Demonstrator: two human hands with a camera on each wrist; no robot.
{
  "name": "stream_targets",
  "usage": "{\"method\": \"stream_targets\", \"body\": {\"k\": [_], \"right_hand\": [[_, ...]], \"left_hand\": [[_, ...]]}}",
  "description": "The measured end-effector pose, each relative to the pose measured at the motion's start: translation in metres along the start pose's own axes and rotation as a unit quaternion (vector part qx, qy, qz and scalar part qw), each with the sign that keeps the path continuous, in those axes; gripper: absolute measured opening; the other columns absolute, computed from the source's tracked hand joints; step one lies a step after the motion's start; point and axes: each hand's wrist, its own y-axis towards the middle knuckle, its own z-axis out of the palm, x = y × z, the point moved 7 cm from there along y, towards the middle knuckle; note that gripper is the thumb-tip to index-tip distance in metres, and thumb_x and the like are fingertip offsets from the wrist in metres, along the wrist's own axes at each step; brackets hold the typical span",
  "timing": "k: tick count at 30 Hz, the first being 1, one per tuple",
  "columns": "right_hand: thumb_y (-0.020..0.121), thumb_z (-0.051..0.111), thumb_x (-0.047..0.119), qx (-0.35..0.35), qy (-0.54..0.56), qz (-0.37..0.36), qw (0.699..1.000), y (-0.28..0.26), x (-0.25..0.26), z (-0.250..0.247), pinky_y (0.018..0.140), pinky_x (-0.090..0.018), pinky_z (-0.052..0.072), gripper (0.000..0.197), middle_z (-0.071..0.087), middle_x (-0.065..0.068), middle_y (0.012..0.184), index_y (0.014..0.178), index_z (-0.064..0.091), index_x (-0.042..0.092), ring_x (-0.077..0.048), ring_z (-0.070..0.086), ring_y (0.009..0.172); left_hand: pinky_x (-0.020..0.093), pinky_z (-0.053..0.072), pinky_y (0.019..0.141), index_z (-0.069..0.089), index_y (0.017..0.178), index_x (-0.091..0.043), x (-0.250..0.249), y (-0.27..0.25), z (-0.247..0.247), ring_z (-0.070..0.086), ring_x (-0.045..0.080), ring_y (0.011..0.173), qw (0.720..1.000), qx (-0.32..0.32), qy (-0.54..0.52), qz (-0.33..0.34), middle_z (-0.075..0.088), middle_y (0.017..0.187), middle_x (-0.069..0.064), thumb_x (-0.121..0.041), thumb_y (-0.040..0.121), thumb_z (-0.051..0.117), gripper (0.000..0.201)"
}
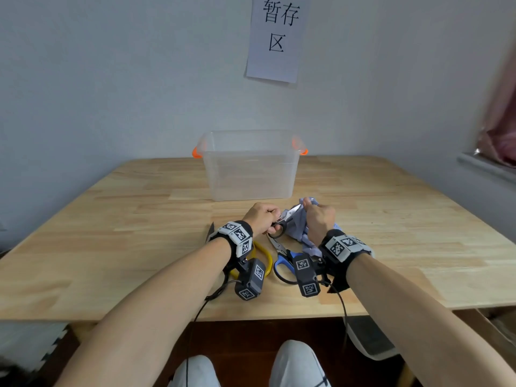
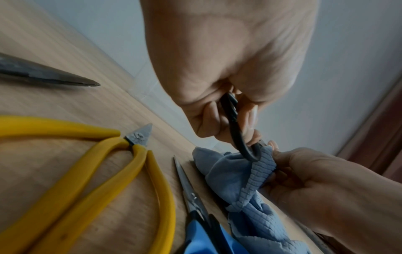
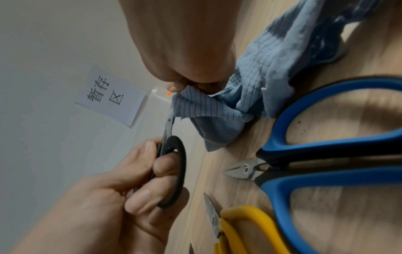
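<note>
My left hand (image 1: pixel 264 217) grips the black handles of a pair of black-handled scissors (image 1: pixel 282 223), fingers curled through the loop (image 3: pixel 174 171). Its steel blades point toward the blue-grey cloth (image 1: pixel 300 229). My right hand (image 1: pixel 318 216) pinches that cloth (image 3: pixel 256 82) bunched around the blades, just above the wooden table (image 1: pixel 139 219). The blade tips are hidden inside the cloth (image 2: pixel 250 180). The rest of the cloth trails down onto the table.
Yellow-handled shears (image 1: pixel 264 258) and blue-handled scissors (image 1: pixel 284 263) lie on the table under my wrists. A dark blade (image 2: pixel 50 75) lies further left. A clear plastic bin (image 1: pixel 251 166) with orange latches stands behind. A paper sign (image 1: pixel 276 37) hangs on the wall.
</note>
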Motion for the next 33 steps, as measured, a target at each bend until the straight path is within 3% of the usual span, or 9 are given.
{"method": "stream_targets", "body": {"k": [4,10,15,20,25,30,33], "right_hand": [[0.092,0.069,0.019,-0.006,-0.006,0.000,1.000,-0.002,0.002,0.002,0.060,-0.032,0.041,0.038,0.053,-0.010,0.068,0.062,0.054,0.002,-0.022,0.051,0.068],[0.091,0.070,0.021,-0.021,-0.027,0.005,0.999,-0.004,0.004,0.006,0.067,-0.036,0.046,0.037,0.059,-0.014,0.073,0.061,0.058,0.002,-0.025,0.056,0.074],[0.091,0.068,0.020,-0.007,-0.025,0.001,1.000,-0.005,0.010,0.006,0.070,-0.040,0.051,0.030,0.064,-0.020,0.080,0.080,0.067,-0.007,-0.027,0.060,0.076],[0.093,0.065,0.017,-0.022,-0.026,-0.005,0.999,0.000,0.018,-0.007,0.065,-0.033,0.042,0.033,0.055,-0.010,0.067,0.064,0.059,0.002,-0.024,0.051,0.071],[0.096,0.061,0.024,0.035,-0.052,-0.033,0.998,0.007,0.021,-0.018,0.069,-0.035,0.045,0.034,0.059,-0.016,0.079,0.091,0.067,-0.010,-0.025,0.055,0.076],[0.100,0.056,0.024,0.102,-0.097,-0.032,0.989,-0.005,0.018,-0.005,0.045,-0.026,0.043,0.029,0.055,-0.013,0.067,0.094,0.063,-0.004,-0.021,0.050,0.054],[0.098,0.059,0.015,0.135,-0.095,-0.012,0.986,-0.010,0.019,-0.002,0.039,-0.021,0.041,0.024,0.053,-0.012,0.063,0.083,0.059,-0.003,-0.015,0.050,0.045]], "left_hand": [[0.018,0.024,0.044,0.045,0.066,-0.012,0.003,-0.002,-0.004,0.044,0.022,0.064,1.000,0.002,0.005,-0.004,0.043,0.069,0.008,-0.002,0.102,0.040,0.038],[0.013,0.026,0.040,0.047,0.067,-0.010,0.007,-0.006,-0.012,0.048,0.010,0.053,1.000,-0.015,-0.006,-0.008,0.040,0.069,0.005,0.001,0.102,0.040,0.037],[0.013,0.029,0.040,0.046,0.066,-0.012,0.009,-0.004,-0.016,0.049,0.006,0.048,1.000,-0.024,-0.012,-0.009,0.042,0.070,0.005,0.002,0.100,0.040,0.038],[0.013,0.029,0.039,0.046,0.065,-0.011,0.010,-0.006,-0.021,0.049,0.008,0.051,0.999,-0.024,-0.017,-0.011,0.044,0.073,0.006,0.003,0.099,0.042,0.038],[0.014,0.026,0.039,0.044,0.067,-0.009,0.013,-0.005,-0.033,0.049,0.006,0.043,0.999,-0.041,-0.033,-0.011,0.042,0.073,0.008,0.006,0.097,0.041,0.034],[0.016,0.033,0.040,0.055,0.081,-0.002,0.001,-0.004,-0.022,0.048,0.006,0.041,0.995,-0.062,-0.077,0.008,0.047,0.070,0.009,-0.001,0.102,0.044,0.023],[0.015,0.033,0.039,0.057,0.089,0.000,-0.002,-0.003,-0.018,0.047,0.005,0.039,0.993,-0.069,-0.094,0.013,0.048,0.071,0.008,-0.001,0.102,0.044,0.019]]}}
